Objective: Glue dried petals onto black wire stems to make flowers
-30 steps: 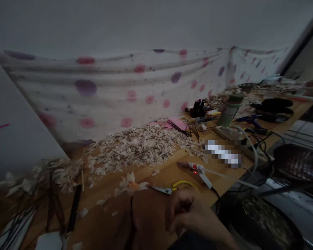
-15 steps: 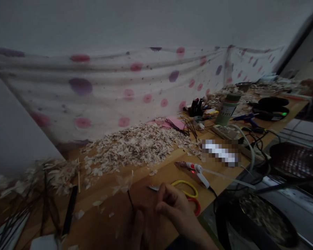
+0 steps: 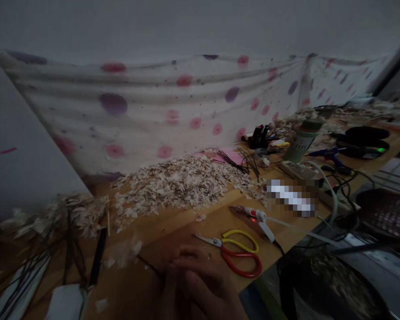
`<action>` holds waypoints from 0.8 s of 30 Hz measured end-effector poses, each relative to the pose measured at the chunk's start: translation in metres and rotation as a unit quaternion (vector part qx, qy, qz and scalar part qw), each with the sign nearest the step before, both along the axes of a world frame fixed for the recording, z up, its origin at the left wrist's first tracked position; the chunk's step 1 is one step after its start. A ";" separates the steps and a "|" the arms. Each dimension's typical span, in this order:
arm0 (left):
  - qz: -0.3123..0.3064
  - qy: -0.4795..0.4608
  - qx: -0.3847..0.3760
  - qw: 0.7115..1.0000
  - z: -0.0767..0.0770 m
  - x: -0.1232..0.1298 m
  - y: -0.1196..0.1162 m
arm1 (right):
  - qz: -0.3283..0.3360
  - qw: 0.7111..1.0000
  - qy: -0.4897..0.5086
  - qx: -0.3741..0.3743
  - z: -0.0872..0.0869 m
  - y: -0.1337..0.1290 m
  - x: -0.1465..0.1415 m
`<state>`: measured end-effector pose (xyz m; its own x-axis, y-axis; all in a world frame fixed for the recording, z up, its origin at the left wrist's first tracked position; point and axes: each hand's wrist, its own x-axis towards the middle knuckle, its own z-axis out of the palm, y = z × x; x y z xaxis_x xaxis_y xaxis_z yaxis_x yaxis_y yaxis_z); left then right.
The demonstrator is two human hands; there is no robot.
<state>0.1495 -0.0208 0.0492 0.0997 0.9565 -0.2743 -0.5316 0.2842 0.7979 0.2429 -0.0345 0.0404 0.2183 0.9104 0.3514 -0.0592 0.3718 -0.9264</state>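
Wooden worktable (image 3: 200, 218) under a dotted cloth backdrop (image 3: 186, 102), dim light: I work at its near edge with both hands low in the frame. A pale flower (image 3: 123, 253) sits blurred on the end of a dark wire stem (image 3: 150, 265), held out to the left of my hands and just above the tabletop. Its petals are too soft in the picture to count.

My right hand (image 3: 205, 280) lies across the front, its fingers (image 3: 193, 262) curled and pointing left. My left hand (image 3: 168, 289) sits close behind it, dark and partly covered, with the two hands touching. The stem runs into the narrow space where they meet. The grip is tight around something thin, but I cannot tell which hand pinches the wire, and the bottom edge of the frame cuts off both wrists.

Just right of my hands lie red-and-yellow-handled scissors (image 3: 231, 253), blades pointing left. Beyond them is a corded pen-shaped tool (image 3: 255, 218) showing a red light. A large heap of pale petals (image 3: 173, 184) spreads across the table, with a pink sheet (image 3: 226, 155) and a bundle of dark wires (image 3: 235, 162) behind it. More finished flowers (image 3: 70, 218) lie to the left. A pixelated patch (image 3: 291, 198) hides whatever is beside the power strip (image 3: 296, 170).
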 end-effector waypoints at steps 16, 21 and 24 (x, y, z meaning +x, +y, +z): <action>0.018 -0.029 -0.114 0.993 -0.020 -0.026 0.003 | -0.094 0.994 0.019 -0.055 -0.001 -0.004 0.005; -0.009 -0.022 -0.102 0.994 -0.012 -0.013 -0.003 | -0.107 0.993 0.042 -0.041 0.005 -0.001 0.003; -0.009 -0.003 -0.066 0.998 -0.001 -0.002 -0.004 | -0.135 0.990 0.012 -0.038 0.006 0.000 0.003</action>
<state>0.1471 -0.0249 0.0485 0.1180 0.9102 -0.3970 -0.5297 0.3959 0.7501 0.2454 -0.0349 0.0460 0.4652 0.8412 0.2755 0.0115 0.3054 -0.9522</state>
